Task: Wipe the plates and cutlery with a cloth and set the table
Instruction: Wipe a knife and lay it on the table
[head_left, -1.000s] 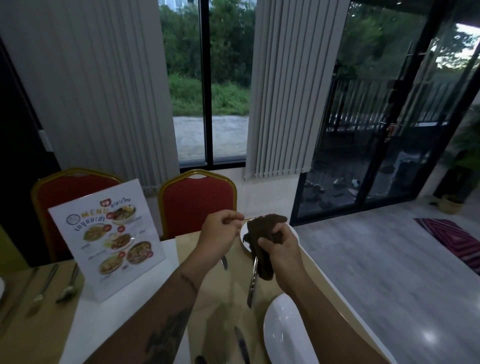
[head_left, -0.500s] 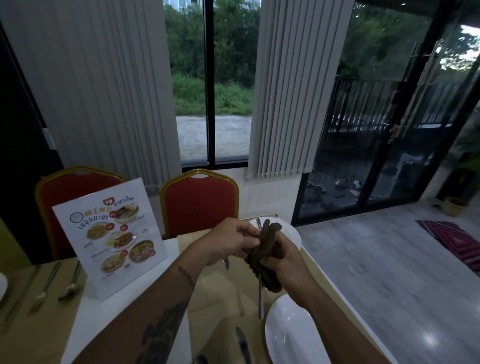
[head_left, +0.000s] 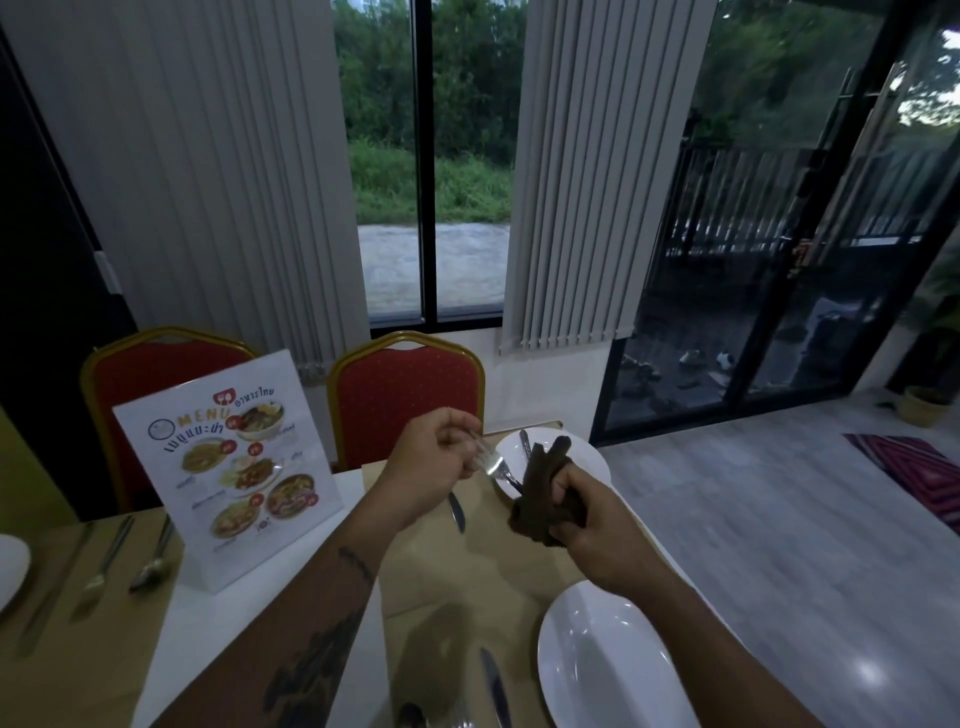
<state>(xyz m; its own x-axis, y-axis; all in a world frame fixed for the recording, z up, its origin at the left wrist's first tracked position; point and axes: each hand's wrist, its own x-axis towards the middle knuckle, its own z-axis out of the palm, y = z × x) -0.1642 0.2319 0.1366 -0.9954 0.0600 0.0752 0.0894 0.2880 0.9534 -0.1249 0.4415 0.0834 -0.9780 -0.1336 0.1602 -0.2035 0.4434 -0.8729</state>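
A: Left hand (head_left: 434, 457) curled round a fork (head_left: 488, 461), tines pointing at the cloth (head_left: 540, 491); why lifted?

B: For wiping clear of the table, I judge; right hand (head_left: 589, 530) grips the bunched cloth just beside the tines, over the far plate (head_left: 587, 467); the placemat (head_left: 498, 561) below likely receives the fork.

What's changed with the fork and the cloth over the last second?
The left hand has pulled the fork out of the cloth toward the left, so the hands are now apart. The right hand still grips the cloth. The near plate, far plate and menu stand stayed put.
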